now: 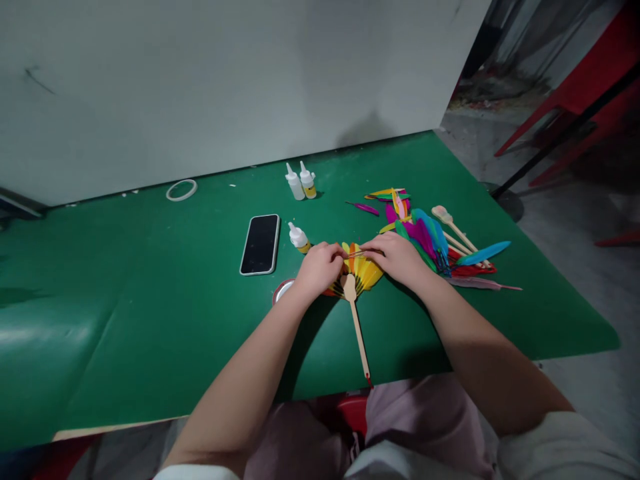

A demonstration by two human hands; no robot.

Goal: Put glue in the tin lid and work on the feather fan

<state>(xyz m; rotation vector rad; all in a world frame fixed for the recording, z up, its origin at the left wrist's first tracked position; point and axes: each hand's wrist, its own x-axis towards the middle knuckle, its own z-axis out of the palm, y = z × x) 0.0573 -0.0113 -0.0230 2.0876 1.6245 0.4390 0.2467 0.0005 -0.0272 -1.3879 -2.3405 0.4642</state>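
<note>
A fan of yellow and orange feathers (367,272) lies on the green table, with a flat wooden handle (359,333) pointing toward me and a red cord at its end. My left hand (320,268) rests at the fan's upper left, fingers pinched. At the upper right, my right hand (399,259) is closed too. A thin brownish strand (356,253) stretches between the fingertips of both hands across the feathers; its exact kind is too small to tell. Partly behind my left wrist sits a round white item with a red rim (283,289).
Glue bottles (295,184) stand near the wall, and another glue bottle (299,237) is beside my left hand. A phone (260,244) lies to the left, a white ring (181,191) farther back. Loose coloured feathers (425,233) and wooden handles (457,227) are piled at right.
</note>
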